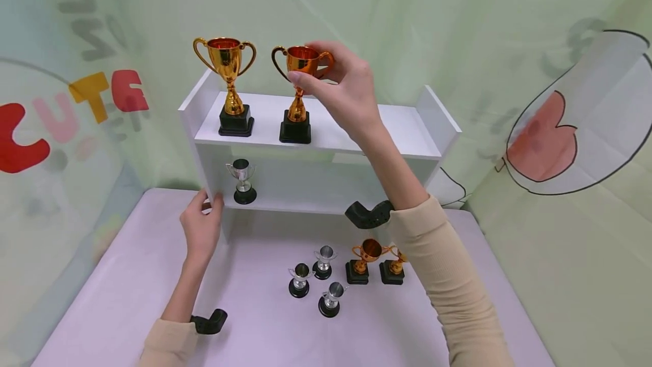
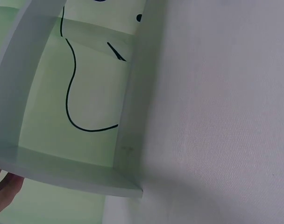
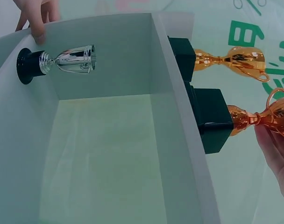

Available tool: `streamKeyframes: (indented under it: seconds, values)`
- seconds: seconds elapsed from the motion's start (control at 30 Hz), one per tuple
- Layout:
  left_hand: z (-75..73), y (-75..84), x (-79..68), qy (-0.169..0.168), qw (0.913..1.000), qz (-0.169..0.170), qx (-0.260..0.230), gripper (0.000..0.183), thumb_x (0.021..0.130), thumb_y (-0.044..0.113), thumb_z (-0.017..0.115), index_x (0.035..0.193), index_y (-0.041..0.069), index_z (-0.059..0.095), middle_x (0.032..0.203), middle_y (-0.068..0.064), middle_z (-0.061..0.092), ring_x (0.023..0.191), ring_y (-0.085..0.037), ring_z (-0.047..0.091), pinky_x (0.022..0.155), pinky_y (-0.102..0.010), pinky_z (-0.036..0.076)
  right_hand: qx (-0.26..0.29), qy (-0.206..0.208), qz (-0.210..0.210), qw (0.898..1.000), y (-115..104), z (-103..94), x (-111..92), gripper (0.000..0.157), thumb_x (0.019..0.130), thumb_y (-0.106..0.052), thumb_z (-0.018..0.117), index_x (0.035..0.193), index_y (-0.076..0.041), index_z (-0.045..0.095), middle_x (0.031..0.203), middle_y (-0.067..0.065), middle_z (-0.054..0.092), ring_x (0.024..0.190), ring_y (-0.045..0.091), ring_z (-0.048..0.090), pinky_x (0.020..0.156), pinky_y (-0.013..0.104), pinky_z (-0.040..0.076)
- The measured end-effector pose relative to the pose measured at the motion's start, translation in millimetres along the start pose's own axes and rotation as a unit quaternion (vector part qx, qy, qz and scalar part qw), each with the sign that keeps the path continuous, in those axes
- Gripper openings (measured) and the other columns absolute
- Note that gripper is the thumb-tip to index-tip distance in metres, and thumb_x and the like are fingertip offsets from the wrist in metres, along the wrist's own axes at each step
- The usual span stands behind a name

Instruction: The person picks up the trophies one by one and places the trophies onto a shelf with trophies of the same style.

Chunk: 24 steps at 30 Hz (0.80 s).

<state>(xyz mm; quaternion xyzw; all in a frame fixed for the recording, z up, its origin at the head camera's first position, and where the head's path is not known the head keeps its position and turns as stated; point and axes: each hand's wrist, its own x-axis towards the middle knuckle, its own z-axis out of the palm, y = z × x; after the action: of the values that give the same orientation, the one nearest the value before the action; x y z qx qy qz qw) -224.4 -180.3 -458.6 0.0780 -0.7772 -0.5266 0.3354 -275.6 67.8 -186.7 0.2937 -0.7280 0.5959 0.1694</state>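
Note:
My right hand [image 1: 348, 86] pinches the cup of a gold trophy [image 1: 297, 112] by its rim and one handle. The trophy's black base is at the top shelf [image 1: 367, 123], near the front edge. Left of it a second, slightly taller gold trophy [image 1: 231, 95] stands upright on that shelf. On the shelf below, at the left end, is a small silver trophy [image 1: 243, 177] with a round black base. My left hand [image 1: 202, 222] grips the left side panel of the white shelf unit beside the silver trophy; only its fingertips [image 2: 9, 191] show in the left wrist view.
On the white table [image 1: 265, 333] before the unit stand several small silver trophies [image 1: 300, 276] and two gold trophies [image 1: 359, 271], the right one partly hidden by my sleeve. Printed curtains [image 1: 560, 254] enclose the table. A dark cable [image 1: 458, 186] lies behind the unit.

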Motion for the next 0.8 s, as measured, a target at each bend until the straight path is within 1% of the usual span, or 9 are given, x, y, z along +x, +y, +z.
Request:
streamKeyframes:
  seconds: [0.27, 0.37, 0.53, 0.6, 0.8]
  values:
    - [4.1, 0.6, -2.5, -0.005, 1.0, -0.001, -0.001, 0.025, 0.098, 0.011, 0.063, 0.12, 0.005, 0.073, 0.113, -0.018, 0.075, 0.087, -0.033, 0.071, 0.065, -0.002, 0.043, -0.031, 0.005, -0.004, 1.0, 5, 0.8, 4, 0.046, 0.087, -0.012, 0.082, 0.129, -0.006, 0.067, 0.111, 0.011, 0.073, 0.087, 0.02, 0.07, 0.08, 0.029, 0.058]
    - [4.4, 0.6, -3.0, -0.006, 1.0, 0.0, -0.002, 0.026, 0.098, 0.011, 0.063, 0.121, 0.005, 0.073, 0.114, -0.018, 0.075, 0.088, -0.033, 0.071, 0.065, -0.002, 0.043, -0.037, 0.006, -0.005, 0.999, 6, 0.9, 3, 0.047, 0.087, -0.012, 0.082, 0.13, -0.006, 0.066, 0.111, 0.011, 0.073, 0.087, 0.02, 0.069, 0.083, 0.03, 0.058]
    - [4.4, 0.6, -3.1, -0.005, 1.0, -0.003, -0.001, 0.026, 0.099, 0.011, 0.063, 0.121, 0.004, 0.073, 0.115, -0.017, 0.075, 0.088, -0.03, 0.07, 0.066, -0.003, 0.043, -0.05, 0.002, -0.007, 0.999, 8, -0.4, 2, 0.055, 0.086, -0.014, 0.083, 0.136, -0.005, 0.062, 0.111, 0.011, 0.072, 0.089, 0.019, 0.069, 0.09, 0.031, 0.056]
    - [3.9, 0.7, -3.0, -0.004, 1.0, -0.007, 0.002, 0.025, 0.099, 0.012, 0.063, 0.121, 0.004, 0.073, 0.114, -0.017, 0.075, 0.088, -0.029, 0.07, 0.066, -0.003, 0.043, -0.05, -0.001, -0.005, 0.999, 9, -1.7, 1, 0.058, 0.086, -0.015, 0.083, 0.138, -0.004, 0.059, 0.111, 0.011, 0.072, 0.09, 0.019, 0.069, 0.091, 0.032, 0.056]
    - [1.5, 0.6, -0.9, -0.003, 0.9998, -0.018, 0.008, 0.025, 0.099, 0.013, 0.062, 0.12, 0.004, 0.073, 0.114, -0.018, 0.075, 0.089, -0.031, 0.07, 0.066, -0.003, 0.043, -0.043, 0.005, 0.015, 0.999, 10, -8.9, -8, 0.061, 0.086, -0.017, 0.084, 0.14, -0.009, 0.058, 0.115, 0.009, 0.072, 0.097, 0.019, 0.072, 0.091, 0.031, 0.058]
